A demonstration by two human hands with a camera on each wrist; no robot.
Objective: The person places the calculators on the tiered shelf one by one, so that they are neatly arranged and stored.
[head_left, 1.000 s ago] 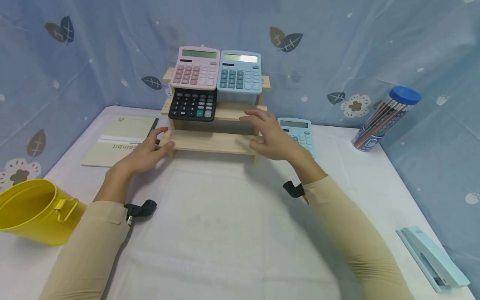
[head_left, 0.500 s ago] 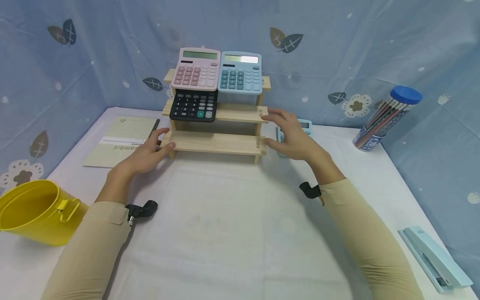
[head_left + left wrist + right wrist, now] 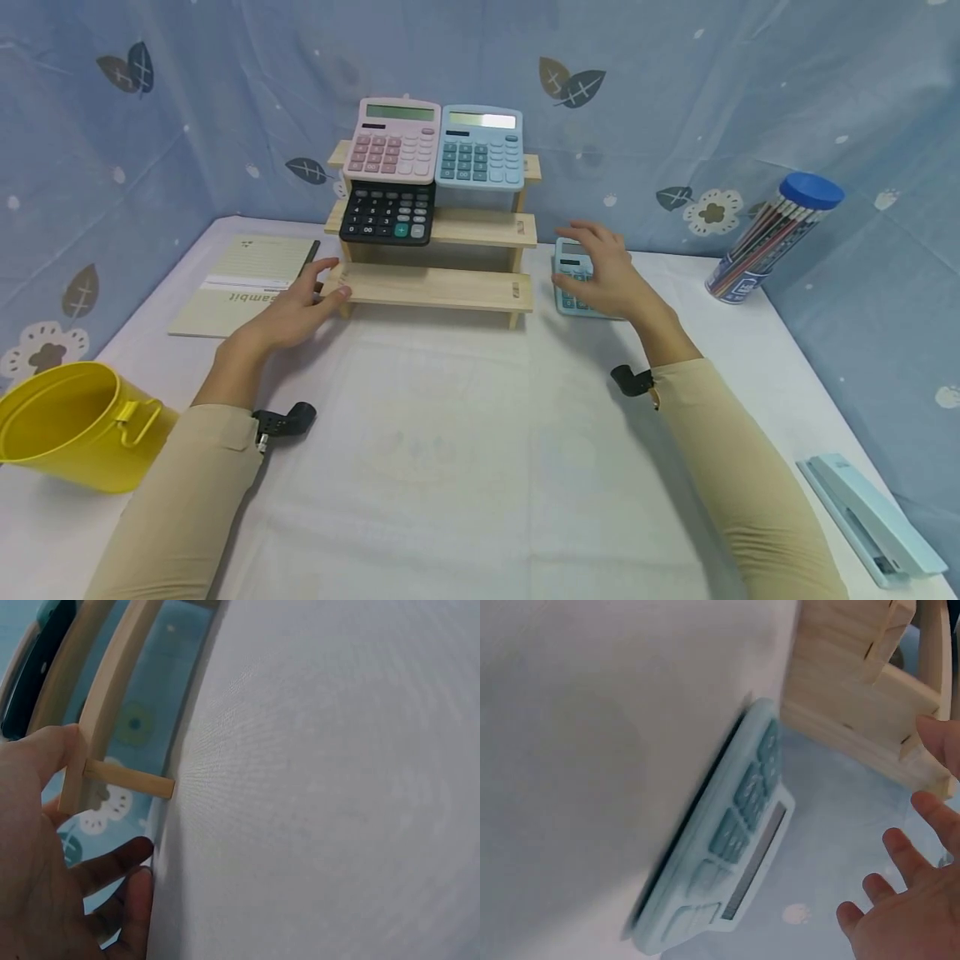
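Note:
A three-tier wooden rack (image 3: 435, 286) stands at the back of the white table. My left hand (image 3: 291, 312) pinches the left end of its lowest shelf between thumb and forefinger, as the left wrist view shows. On the top tier lean a pink calculator (image 3: 393, 142) and a light blue calculator (image 3: 480, 148); a black calculator (image 3: 386, 213) leans on the middle tier's left half. To the right of the rack, my right hand (image 3: 611, 279) hovers with spread fingers, holding nothing. Beneath it a smaller blue calculator (image 3: 720, 840) lies on the table, partly covered by the hand in the head view.
A notepad (image 3: 232, 292) with a dark pen lies left of the rack. A yellow bucket (image 3: 82, 433) stands front left. At right are a tub of pencils (image 3: 765, 242) with a blue lid and a pale blue stapler (image 3: 870, 521). Patterned blue cloth hangs behind.
My right hand has moved right, from in front of the rack's right end to over the small blue calculator. The left hand keeps its place on the lowest shelf.

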